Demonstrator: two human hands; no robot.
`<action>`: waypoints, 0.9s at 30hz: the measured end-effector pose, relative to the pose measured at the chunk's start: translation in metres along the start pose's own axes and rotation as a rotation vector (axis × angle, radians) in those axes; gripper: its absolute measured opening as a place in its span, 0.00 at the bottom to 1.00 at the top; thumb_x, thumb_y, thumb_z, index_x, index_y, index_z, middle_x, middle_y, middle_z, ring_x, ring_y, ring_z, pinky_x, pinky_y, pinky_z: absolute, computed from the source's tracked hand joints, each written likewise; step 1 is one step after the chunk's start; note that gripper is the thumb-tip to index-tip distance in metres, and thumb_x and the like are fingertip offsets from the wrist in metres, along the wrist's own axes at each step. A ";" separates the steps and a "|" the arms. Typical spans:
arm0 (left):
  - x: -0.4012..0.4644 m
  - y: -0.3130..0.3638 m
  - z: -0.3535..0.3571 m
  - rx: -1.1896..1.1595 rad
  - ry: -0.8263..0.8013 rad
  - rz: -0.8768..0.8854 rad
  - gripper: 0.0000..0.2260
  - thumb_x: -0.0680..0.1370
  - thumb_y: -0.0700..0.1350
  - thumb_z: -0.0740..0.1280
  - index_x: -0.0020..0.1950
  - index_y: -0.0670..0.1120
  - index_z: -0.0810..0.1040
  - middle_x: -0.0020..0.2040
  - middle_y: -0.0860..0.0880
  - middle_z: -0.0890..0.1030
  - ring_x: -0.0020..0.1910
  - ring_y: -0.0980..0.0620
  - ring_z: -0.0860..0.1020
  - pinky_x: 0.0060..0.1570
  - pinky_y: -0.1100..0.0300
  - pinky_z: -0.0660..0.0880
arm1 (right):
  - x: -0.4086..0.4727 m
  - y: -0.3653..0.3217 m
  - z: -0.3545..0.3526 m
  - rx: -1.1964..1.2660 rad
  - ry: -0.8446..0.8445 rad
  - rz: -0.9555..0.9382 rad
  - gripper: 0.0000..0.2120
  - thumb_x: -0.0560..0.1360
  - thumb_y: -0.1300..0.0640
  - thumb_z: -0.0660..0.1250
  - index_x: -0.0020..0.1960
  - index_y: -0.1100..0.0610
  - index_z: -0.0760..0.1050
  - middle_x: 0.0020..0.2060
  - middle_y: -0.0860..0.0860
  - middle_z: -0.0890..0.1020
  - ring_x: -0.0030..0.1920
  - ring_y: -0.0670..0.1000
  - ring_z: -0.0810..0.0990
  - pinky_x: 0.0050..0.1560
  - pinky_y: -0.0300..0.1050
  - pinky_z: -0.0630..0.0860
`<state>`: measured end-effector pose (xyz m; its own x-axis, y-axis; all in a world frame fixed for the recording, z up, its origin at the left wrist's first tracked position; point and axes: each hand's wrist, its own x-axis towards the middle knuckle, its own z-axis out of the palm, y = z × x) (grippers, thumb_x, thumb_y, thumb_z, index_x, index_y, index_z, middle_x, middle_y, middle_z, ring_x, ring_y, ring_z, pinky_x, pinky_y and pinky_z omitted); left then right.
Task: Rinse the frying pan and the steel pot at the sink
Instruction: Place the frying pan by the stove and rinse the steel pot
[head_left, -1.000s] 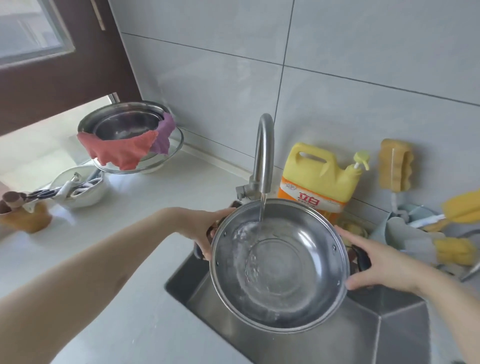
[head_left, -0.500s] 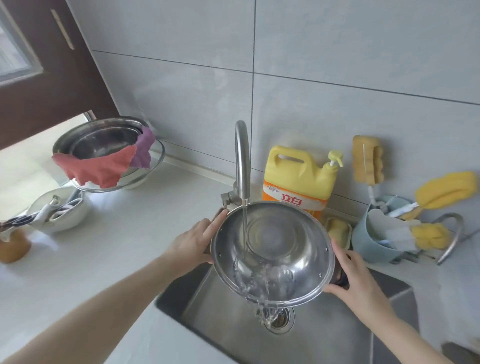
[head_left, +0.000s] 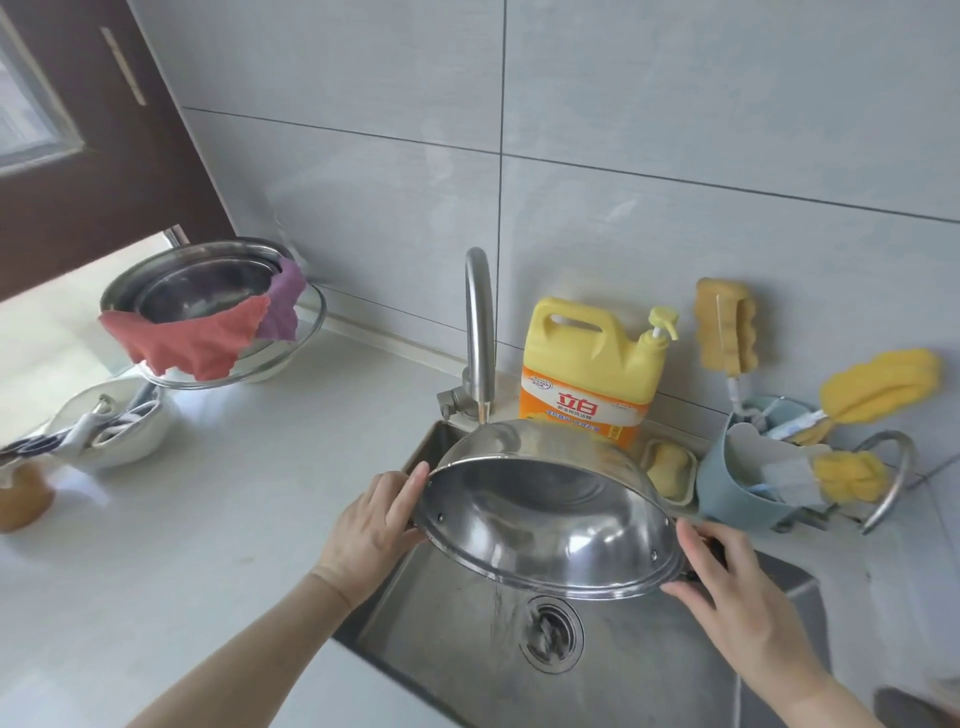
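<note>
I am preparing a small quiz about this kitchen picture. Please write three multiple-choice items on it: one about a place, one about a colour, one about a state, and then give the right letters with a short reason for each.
1. Where does the yellow plastic detergent bottle stand?
A. behind the sink, against the tiled wall
B. inside the sink
C. on the floor

2. What colour is the round cup that holds the sponge brushes?
A. red
B. light blue
C. black

3. How is the shiny steel pot held?
A. upright and full
B. lying flat on the counter
C. tipped, with water pouring out

Answers:
1 A: the bottle stands at the wall, just behind the steel sink.
2 B: the cup's wall is pale blue.
3 C: the left hand and the right hand grip the pot's sides, and water runs from its lower rim toward the drain.
</note>
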<state>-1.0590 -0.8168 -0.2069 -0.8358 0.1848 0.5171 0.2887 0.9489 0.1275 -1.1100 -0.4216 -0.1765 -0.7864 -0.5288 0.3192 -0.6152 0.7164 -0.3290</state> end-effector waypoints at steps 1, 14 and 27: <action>-0.002 0.000 -0.001 -0.007 -0.020 -0.022 0.53 0.68 0.48 0.77 0.81 0.46 0.43 0.50 0.46 0.69 0.43 0.48 0.70 0.27 0.55 0.74 | 0.002 -0.001 0.002 0.006 -0.022 0.012 0.60 0.56 0.59 0.84 0.77 0.44 0.52 0.52 0.54 0.71 0.40 0.52 0.81 0.27 0.43 0.78; -0.031 -0.036 -0.017 -0.009 -0.107 -0.267 0.58 0.53 0.46 0.86 0.75 0.43 0.56 0.48 0.49 0.69 0.38 0.48 0.77 0.26 0.58 0.76 | 0.059 -0.017 0.031 0.012 -0.042 -0.184 0.64 0.58 0.60 0.84 0.79 0.43 0.45 0.53 0.51 0.70 0.46 0.48 0.76 0.34 0.40 0.77; -0.011 -0.012 -0.007 0.005 -0.005 -0.105 0.61 0.59 0.47 0.84 0.80 0.46 0.46 0.49 0.47 0.69 0.40 0.48 0.72 0.28 0.56 0.75 | 0.029 -0.003 0.012 -0.032 0.036 -0.131 0.50 0.69 0.53 0.77 0.79 0.42 0.47 0.53 0.52 0.71 0.46 0.47 0.74 0.29 0.39 0.76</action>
<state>-1.0501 -0.8321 -0.2086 -0.8634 0.0859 0.4971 0.1973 0.9644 0.1761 -1.1313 -0.4443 -0.1766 -0.6963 -0.6026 0.3899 -0.7103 0.6566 -0.2536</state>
